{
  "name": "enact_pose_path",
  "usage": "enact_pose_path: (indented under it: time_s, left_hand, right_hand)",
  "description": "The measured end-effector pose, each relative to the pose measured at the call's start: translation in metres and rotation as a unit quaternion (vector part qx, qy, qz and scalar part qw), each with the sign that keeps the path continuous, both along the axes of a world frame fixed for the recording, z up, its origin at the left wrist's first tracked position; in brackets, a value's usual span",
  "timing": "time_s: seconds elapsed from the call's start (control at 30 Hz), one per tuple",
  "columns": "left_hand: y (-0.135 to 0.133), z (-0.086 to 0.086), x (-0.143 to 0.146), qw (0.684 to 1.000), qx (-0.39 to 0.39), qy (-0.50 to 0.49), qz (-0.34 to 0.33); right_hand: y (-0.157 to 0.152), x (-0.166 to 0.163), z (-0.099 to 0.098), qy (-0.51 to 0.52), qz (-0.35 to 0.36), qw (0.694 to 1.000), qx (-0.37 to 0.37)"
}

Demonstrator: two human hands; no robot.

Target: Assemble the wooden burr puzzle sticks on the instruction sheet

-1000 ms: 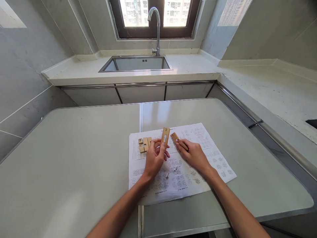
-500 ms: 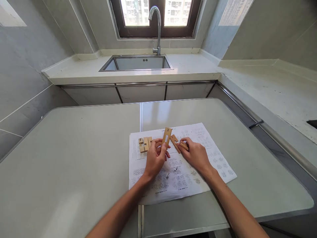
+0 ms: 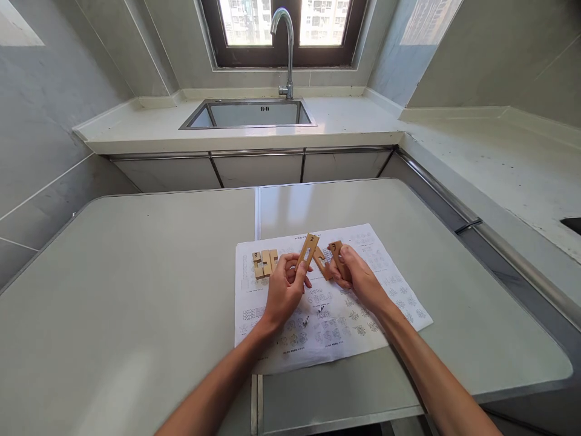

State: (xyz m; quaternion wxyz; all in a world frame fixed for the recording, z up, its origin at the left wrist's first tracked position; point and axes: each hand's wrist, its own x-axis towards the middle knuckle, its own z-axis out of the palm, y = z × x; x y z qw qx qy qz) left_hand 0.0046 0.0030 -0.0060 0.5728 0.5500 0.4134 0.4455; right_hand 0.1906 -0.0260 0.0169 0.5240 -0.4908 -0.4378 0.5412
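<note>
Above the printed sheet point(image 3: 272, 336), my left hand point(image 3: 287, 287) pinches a flat wooden puzzle piece point(image 3: 308, 247) marked 2, with a slot through its middle. To its right, my right hand point(image 3: 358, 275) grips another wooden puzzle piece point(image 3: 338, 257), tilted, its dark mark too small to read for certain. Between the two hands a notched wooden piece point(image 3: 321, 263) lies slanted on the paper, partly hidden. Several more notched pieces point(image 3: 264, 264), one marked 3, sit side by side left of my left hand, which covers their right end.
The sheet, printed with small diagrams, lies on a pale folding table point(image 3: 136, 290) with a seam down its middle. Beyond the table's far edge are a white counter point(image 3: 354, 118), a sink point(image 3: 249, 113) and a tall faucet point(image 3: 290, 54) under a window. Another counter point(image 3: 499, 151) runs along the right.
My right hand has lifted its wooden piece and turned it upright, so its marked face shows. The piece in my left hand leans slightly more to the right.
</note>
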Motion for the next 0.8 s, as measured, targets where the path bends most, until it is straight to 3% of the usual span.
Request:
enact_pose_path:
  time_s: [0.17,0.37,0.8]
  left_hand:
    - [-0.002,0.004,-0.001,0.999,0.021,0.031,0.015]
    - [-0.003,0.004,0.0,0.997,0.051,0.061,0.023]
    - [-0.003,0.002,0.001,0.988,0.123,0.078,0.051]
  right_hand:
    - [-0.001,-0.003,0.003,-0.028,0.08,0.996,-0.006]
    - [-0.003,-0.006,-0.003,-0.147,0.048,0.988,0.013]
    - [-0.003,-0.009,-0.007,-0.153,0.047,0.987,-0.013]
